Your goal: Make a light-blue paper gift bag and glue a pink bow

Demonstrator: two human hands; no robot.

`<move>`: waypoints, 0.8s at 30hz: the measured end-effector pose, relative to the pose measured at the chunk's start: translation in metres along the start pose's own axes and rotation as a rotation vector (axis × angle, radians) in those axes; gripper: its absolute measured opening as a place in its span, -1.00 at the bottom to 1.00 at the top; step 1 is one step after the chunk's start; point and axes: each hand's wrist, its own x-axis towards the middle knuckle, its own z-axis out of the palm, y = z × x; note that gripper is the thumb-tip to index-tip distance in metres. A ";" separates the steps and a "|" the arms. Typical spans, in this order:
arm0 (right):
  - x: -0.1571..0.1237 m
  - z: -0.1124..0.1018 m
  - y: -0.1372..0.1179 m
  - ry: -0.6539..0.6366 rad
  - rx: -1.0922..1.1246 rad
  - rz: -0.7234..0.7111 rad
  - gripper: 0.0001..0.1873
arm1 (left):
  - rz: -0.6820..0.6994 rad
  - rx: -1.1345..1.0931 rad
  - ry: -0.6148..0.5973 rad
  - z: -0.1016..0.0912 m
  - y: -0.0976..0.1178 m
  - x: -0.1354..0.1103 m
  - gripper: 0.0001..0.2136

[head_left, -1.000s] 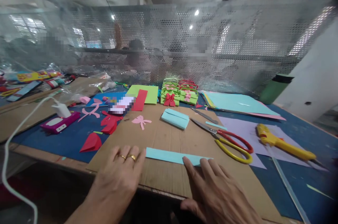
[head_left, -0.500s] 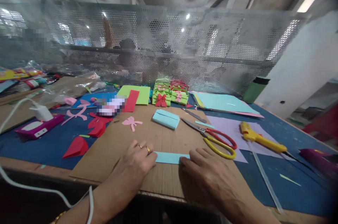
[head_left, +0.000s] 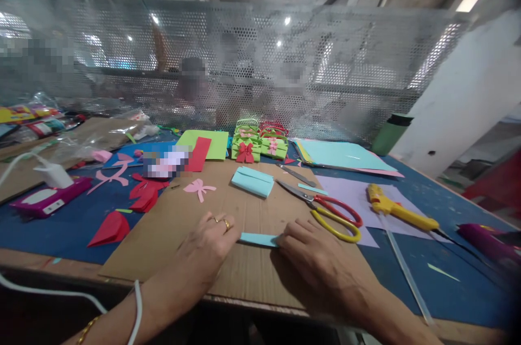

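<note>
A light blue paper strip (head_left: 258,239) lies on a brown cardboard sheet (head_left: 175,225) in front of me. My left hand (head_left: 209,250), with two rings, rests with curled fingers on the strip's left end. My right hand (head_left: 319,263) presses its fingertips on the right end. Only a short piece of the strip shows between the two hands. A folded light blue paper piece (head_left: 252,180) and a pink paper bow (head_left: 198,189) lie farther back on the cardboard.
Red-and-yellow scissors (head_left: 329,215) and a yellow glue gun (head_left: 401,213) lie to the right. Green paper baskets (head_left: 260,144), coloured paper sheets (head_left: 345,156), red cut-outs (head_left: 142,196) and a pink phone with charger (head_left: 49,196) lie around. A perforated metal screen (head_left: 260,63) stands behind the table.
My hands have moved closer together along the blue strip, so less of it shows between them. The camera has shifted a little to the right.
</note>
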 end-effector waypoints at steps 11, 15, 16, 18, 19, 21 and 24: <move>0.005 -0.011 0.000 -0.028 0.236 0.209 -0.82 | -0.234 -0.271 -0.113 -0.017 -0.001 0.013 -0.75; 0.004 -0.005 0.004 -0.004 0.279 0.283 -0.87 | -0.305 -0.324 -0.145 -0.018 -0.002 0.018 -0.82; 0.004 -0.004 0.006 -0.005 0.287 0.293 -0.86 | -0.323 -0.338 -0.155 -0.018 -0.003 0.018 -0.83; 0.004 -0.001 0.009 -0.018 0.303 0.306 -0.85 | -0.339 -0.360 -0.167 -0.017 -0.006 0.019 -0.86; 0.005 -0.001 0.011 -0.024 0.311 0.314 -0.84 | -0.340 -0.367 -0.169 -0.017 -0.007 0.019 -0.87; 0.006 -0.001 0.012 -0.041 0.319 0.333 -0.85 | -0.341 -0.374 -0.181 -0.018 -0.007 0.019 -0.88; 0.009 -0.005 0.013 -0.064 0.322 0.349 -0.86 | -0.342 -0.353 -0.198 -0.021 -0.006 0.020 -0.88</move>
